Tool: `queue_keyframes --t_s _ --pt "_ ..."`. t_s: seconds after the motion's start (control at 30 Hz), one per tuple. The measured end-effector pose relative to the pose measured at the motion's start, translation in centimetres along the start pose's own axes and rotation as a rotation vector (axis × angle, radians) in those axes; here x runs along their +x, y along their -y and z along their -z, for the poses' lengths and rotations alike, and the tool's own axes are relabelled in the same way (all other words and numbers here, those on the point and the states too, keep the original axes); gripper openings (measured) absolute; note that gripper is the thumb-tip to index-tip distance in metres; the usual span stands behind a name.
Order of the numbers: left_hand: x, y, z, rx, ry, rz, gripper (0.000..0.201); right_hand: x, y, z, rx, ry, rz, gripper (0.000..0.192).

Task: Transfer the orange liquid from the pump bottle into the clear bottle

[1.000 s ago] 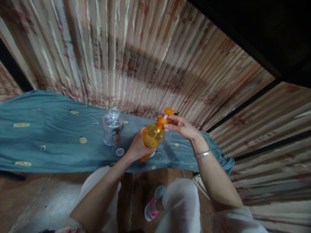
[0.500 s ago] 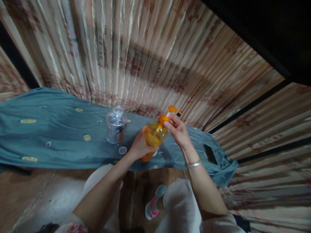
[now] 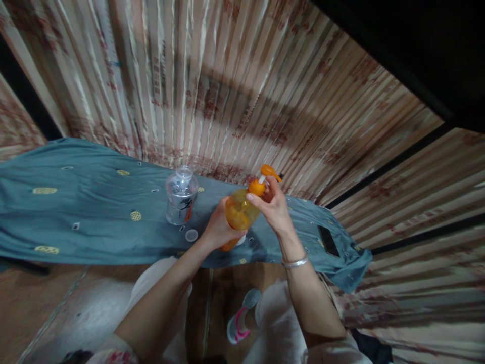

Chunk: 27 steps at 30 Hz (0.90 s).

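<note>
A see-through orange-yellow pump bottle [image 3: 239, 212] is tilted over the cloth, its top leaning away to the right. My left hand [image 3: 222, 225] is wrapped round its body. At the neck, my right hand [image 3: 272, 202] grips the orange pump head [image 3: 257, 187], thumb on the near side and fingers behind. The spout and white stem rise above those fingers. To the left stands a clear plastic bottle [image 3: 182, 197], uncapped, with a printed label. A small whitish round cap [image 3: 191, 235] lies in front of it.
Blue-green patterned cloth [image 3: 98, 202] covers the narrow table. A dark phone [image 3: 328, 241] lies at its right end. Pleated curtains [image 3: 212, 91] hang close behind, and dark frame bars [image 3: 409, 164] cross at the right. My knees are under the front edge.
My right hand has shifted slightly left and turned about the pump head, and the spout has rotated a little. My left hand and the clear bottle stay put.
</note>
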<state>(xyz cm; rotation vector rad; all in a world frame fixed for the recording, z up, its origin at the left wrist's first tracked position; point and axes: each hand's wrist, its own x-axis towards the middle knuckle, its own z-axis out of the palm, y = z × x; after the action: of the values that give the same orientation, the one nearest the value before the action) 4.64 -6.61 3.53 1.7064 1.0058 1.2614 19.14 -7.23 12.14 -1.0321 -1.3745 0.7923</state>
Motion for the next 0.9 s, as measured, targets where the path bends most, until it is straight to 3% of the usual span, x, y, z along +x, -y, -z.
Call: queue_keyframes --t_s 0.13,0.23,0.3,0.53,0.8,0.9 --pt "0.0 -0.1 0.1 -0.031 0.015 0.002 0.084 1.0 2.1 2.6 -0.017 0.327 -0.094 0.059" --pt "-0.1 -0.3 0.0 -0.053 0.024 0.005 0.081 1.6 2.9 3.5 -0.073 0.427 -0.107 0.050" --pt "-0.1 -0.3 -0.1 -0.066 0.013 0.002 0.077 1.5 2.6 3.2 -0.096 0.376 -0.072 0.045" --pt "-0.4 -0.8 -0.4 -0.039 -0.044 -0.014 0.068 -0.5 0.2 0.3 -0.114 0.019 0.063 0.043" --pt "-0.1 -2.0 -0.2 0.029 -0.021 -0.056 0.049 -1.1 0.7 0.6 -0.493 -0.156 0.036 0.050" --pt "0.0 -1.6 -0.4 0.010 -0.026 -0.043 0.058 -1.0 1.1 0.6 -0.536 -0.144 0.019 0.053"
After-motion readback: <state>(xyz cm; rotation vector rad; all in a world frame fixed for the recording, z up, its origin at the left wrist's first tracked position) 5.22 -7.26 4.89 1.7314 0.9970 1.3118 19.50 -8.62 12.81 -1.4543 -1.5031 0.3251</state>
